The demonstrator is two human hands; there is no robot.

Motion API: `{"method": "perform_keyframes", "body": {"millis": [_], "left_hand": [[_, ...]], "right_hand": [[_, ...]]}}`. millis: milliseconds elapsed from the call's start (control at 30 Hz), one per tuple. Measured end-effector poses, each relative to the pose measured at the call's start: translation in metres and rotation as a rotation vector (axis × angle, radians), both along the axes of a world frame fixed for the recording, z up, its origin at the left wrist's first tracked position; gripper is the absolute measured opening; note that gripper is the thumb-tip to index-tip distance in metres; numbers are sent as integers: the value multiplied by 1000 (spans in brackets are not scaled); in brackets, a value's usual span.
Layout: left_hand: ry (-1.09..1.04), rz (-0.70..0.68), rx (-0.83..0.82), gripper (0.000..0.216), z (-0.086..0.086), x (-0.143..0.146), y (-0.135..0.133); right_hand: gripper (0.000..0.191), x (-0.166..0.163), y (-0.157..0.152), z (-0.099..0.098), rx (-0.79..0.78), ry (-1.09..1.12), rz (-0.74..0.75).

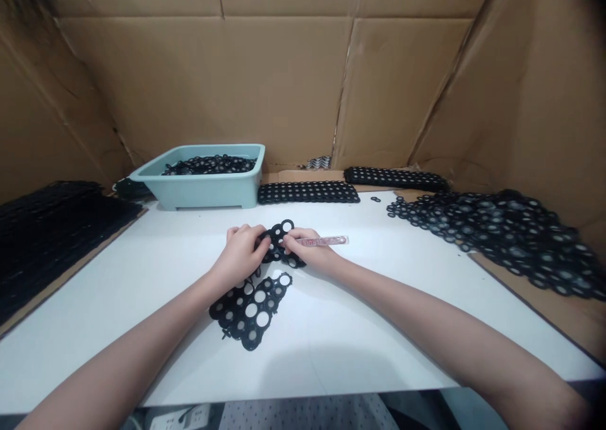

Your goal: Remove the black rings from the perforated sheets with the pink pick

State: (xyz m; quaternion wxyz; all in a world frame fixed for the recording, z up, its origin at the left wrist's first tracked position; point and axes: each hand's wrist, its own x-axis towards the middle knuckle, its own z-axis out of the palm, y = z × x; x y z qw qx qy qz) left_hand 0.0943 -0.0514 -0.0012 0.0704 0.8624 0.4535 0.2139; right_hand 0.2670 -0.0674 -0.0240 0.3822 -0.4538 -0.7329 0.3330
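Observation:
Near the middle of the white table, my left hand (pixel 243 250) grips the left edge of a black sheet with round holes (pixel 278 233). My right hand (pixel 307 245) is closed around a slim clear stick with red marks (pixel 326 241), its fingers against the sheet's right side. The stick's tip is hidden by my fingers, so I cannot tell whether it touches the sheet. Just below my left hand lies a second black holed piece (pixel 250 310), with ragged edges and a few loose bits around it.
A light blue basin (pixel 208 191) of black rings stands at the back left. Black holed sheets (pixel 307 192) are stacked beside it, with another stack (pixel 395 178) behind. Loose black rings (pixel 502 234) heap at right; a dark pile (pixel 61 234) lies left. Cardboard walls (pixel 284 83) enclose the table.

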Motion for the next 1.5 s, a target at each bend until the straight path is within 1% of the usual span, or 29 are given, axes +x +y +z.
{"method": "perform_keyframes", "body": {"millis": [267, 533, 1067, 1500], "left_hand": [[-19, 23, 9, 19, -2, -1, 1], [-36, 19, 9, 17, -4, -1, 1], [85, -29, 90, 15, -3, 1, -4], [115, -39, 114, 16, -4, 2, -7]], "right_hand": [[32, -1, -1, 1, 8, -22, -25], [31, -2, -3, 4, -1, -40, -37], [30, -4, -3, -1, -28, -27, -27], [29, -5, -1, -6, 12, -58, -30]]}}
